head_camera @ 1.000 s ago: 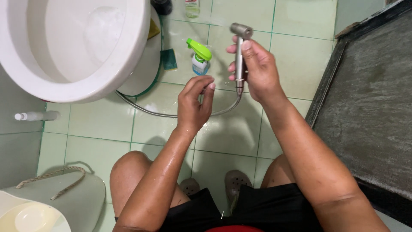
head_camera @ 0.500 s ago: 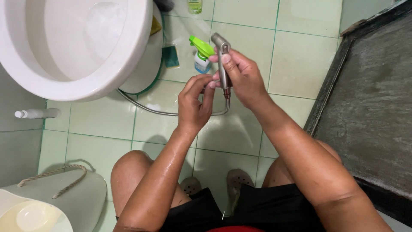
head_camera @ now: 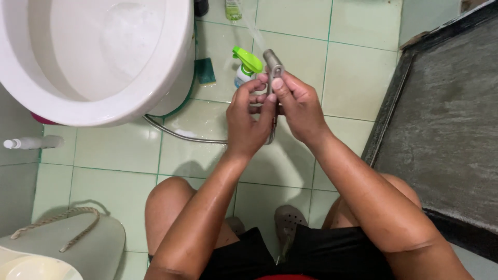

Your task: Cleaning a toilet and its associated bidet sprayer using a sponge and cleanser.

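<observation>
Both hands meet over the green tiled floor, in front of my knees. My right hand (head_camera: pixel 300 106) grips a metal bidet sprayer (head_camera: pixel 272 61) by its handle, head pointing up and away from me. A thin jet of water leaves the sprayer head toward the top of the view. My left hand (head_camera: pixel 249 122) is closed around the lower part of the same handle, fingers touching the right hand's. The sprayer's metal hose (head_camera: pixel 179 136) curves left along the floor under the white toilet bowl (head_camera: pixel 155 83).
A spray bottle with a green trigger (head_camera: pixel 245 65) stands on the tiles just behind the sprayer, next to a green sponge (head_camera: pixel 205 71). A dark rough slab (head_camera: pixel 446 119) fills the right side. A pale lid with a rope handle (head_camera: pixel 67 233) sits at lower left.
The right hand brought the sprayer down and left toward my left hand. The left hand rose and closed onto the handle. Water now jets from the head.
</observation>
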